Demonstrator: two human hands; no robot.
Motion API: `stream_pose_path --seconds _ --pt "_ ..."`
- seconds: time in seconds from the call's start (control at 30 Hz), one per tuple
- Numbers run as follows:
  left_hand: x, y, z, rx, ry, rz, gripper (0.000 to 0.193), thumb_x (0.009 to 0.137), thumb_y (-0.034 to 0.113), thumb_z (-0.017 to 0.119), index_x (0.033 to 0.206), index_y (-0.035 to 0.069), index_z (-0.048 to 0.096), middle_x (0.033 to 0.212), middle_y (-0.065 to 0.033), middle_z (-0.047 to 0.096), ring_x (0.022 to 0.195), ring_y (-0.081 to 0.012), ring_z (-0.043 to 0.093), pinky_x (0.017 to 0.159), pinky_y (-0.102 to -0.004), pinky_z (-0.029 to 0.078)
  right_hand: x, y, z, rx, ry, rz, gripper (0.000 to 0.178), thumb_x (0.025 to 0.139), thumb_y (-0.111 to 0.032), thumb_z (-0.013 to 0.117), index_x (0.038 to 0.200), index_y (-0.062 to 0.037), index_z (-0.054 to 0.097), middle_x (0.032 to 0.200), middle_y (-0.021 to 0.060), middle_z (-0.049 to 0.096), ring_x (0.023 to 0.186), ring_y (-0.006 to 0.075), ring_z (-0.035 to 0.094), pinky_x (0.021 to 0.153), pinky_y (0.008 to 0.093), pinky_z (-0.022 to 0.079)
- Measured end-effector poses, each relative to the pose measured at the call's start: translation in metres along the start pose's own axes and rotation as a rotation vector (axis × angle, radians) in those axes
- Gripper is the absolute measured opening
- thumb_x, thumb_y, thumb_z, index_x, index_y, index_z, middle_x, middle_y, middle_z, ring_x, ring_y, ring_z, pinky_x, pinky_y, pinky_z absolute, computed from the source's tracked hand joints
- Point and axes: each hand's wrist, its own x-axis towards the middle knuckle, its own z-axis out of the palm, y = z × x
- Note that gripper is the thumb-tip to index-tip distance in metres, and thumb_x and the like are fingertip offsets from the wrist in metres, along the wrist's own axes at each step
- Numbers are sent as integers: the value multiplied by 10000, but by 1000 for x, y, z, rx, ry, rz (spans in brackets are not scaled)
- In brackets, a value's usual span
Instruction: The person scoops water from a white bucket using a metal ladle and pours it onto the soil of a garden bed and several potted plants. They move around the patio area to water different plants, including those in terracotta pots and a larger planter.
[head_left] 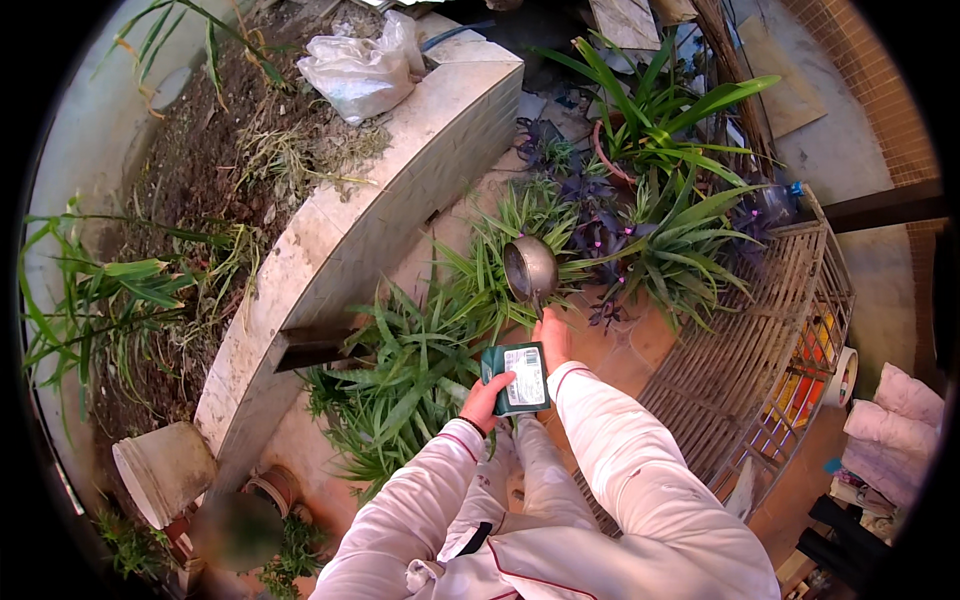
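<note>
My left hand (483, 404) is closed on a dark green packet (521, 378) with a white printed label facing up, its thumb lying across the label. Just beside it, my right hand (554, 340) grips the handle of a small metal saucepan (531, 268) with a dull, worn surface. The pan is held out over spiky green plants (490, 235), and its inside looks dark; I cannot tell whether anything is in it. Below the packet, aloe-like plants (405, 385) spread close to my left forearm.
A curved, tiled wall (330, 235) borders a soil bed (230, 150) on the left, with a white plastic bag (365, 70) on it. A dirty white bucket (165, 470) is tilted at the lower left. To the right runs a slatted rack (740, 330). A potted plant (612, 150) stands ahead.
</note>
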Motion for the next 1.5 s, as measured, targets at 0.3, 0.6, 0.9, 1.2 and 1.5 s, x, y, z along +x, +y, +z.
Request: stream_pose_path --seconds 0.3,0.6,0.9,1.2,1.5 --pt "-3 14 -13 28 54 19 387 824 176 636 1157 3 541 1067 -103 631 924 -210 637 833 -348 512 17 36 30 22 126 -53 189 804 -130 595 950 -11 578 724 153 642 675 314 635 613 438 493" --pt "-13 29 36 16 -83 1 363 837 161 623 1152 -3 547 1062 -93 631 922 -193 633 820 -325 510 10 16 -101 1147 -99 352 107 870 -70 562 966 -29 587 700 -9 553 486 30 427 394 177 308" --pt "-9 46 95 75 -120 45 376 842 156 602 1170 -12 526 1072 -103 630 931 -208 636 837 -338 509 141 47 -129 291 404 90 229 810 -129 587 980 23 600 781 184 650 696 306 634 640 368 491" --pt "35 34 153 15 -113 36 347 842 137 616 1147 -13 547 1060 -95 632 923 -189 631 821 -323 510 238 51 -133 -30 208 369 195 801 -122 563 931 22 591 958 255 630 922 408 608 811 462 488" --pt "66 21 177 60 -83 28 357 851 127 592 1174 -15 533 1091 -100 624 958 -204 624 856 -328 497 258 77 -122 -34 179 355 222 775 -94 596 958 28 564 944 248 634 894 395 621 787 447 504"
